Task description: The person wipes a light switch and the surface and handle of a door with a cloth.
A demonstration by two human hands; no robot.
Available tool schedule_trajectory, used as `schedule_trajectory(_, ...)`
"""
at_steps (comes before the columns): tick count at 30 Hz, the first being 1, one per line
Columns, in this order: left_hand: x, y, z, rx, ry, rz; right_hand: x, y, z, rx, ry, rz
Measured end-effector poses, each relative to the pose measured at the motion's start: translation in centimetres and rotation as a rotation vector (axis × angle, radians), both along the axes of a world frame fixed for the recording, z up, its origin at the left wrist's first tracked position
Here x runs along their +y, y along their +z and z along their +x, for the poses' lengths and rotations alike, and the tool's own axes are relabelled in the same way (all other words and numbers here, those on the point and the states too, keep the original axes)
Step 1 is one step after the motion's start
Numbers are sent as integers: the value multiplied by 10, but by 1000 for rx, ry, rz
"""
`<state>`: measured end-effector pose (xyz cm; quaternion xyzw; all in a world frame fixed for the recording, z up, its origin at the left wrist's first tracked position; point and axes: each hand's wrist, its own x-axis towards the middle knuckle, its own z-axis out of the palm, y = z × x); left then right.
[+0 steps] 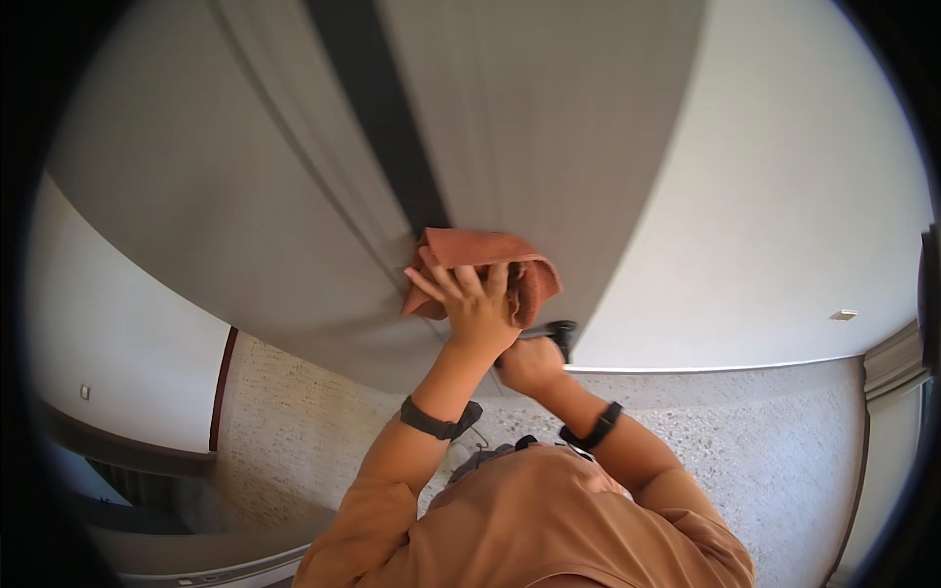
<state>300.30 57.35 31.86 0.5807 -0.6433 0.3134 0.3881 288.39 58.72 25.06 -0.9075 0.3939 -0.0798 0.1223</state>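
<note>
My left hand [470, 301] is spread over a folded rust-orange cloth [478, 246], pressing it flat on a tall grey panelled front [559, 147], which looks like a cabinet. The cloth covers the lower visible end of a dark vertical strip [375, 103] in that front. Bunched folds of the cloth stand beside the thumb side of the hand. Just below and to the right, my right hand [531, 365] is closed around a black object [563, 338]. Part of it sticks out past the knuckles; its kind is unclear because the fingers hide most of it.
White walls flank the grey front, with a wall switch [85, 392] at left and a small wall plate [844, 315] at right. Speckled flooring [764, 441] lies below. A curtain [893, 367] hangs at far right, and pale-edged furniture [220, 569] stands at lower left.
</note>
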Motion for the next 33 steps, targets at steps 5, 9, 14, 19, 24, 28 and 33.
schedule_trajectory(5,-22,9,-107,-148,-30,66,-26,-14,-11,-709,136,-559)
schedule_trajectory(9,-35,2,-153,-151,-59,42,-34,-20,-32,-464,208,-260)
schedule_trajectory(14,-25,4,-118,-379,-48,90,-32,-12,-25,-419,220,-213)
schedule_trajectory(19,-17,-5,-86,-473,-79,76,-28,-15,-18,-419,251,-220)
schedule_trajectory(24,-20,-28,-60,-361,-117,83,-34,-11,-23,-374,259,-221)
schedule_trajectory(28,-1,-52,24,-133,-4,119,-26,7,-30,-159,274,-51)
schedule_trajectory(33,11,-62,142,-137,48,-51,-11,4,-15,18,42,-65)
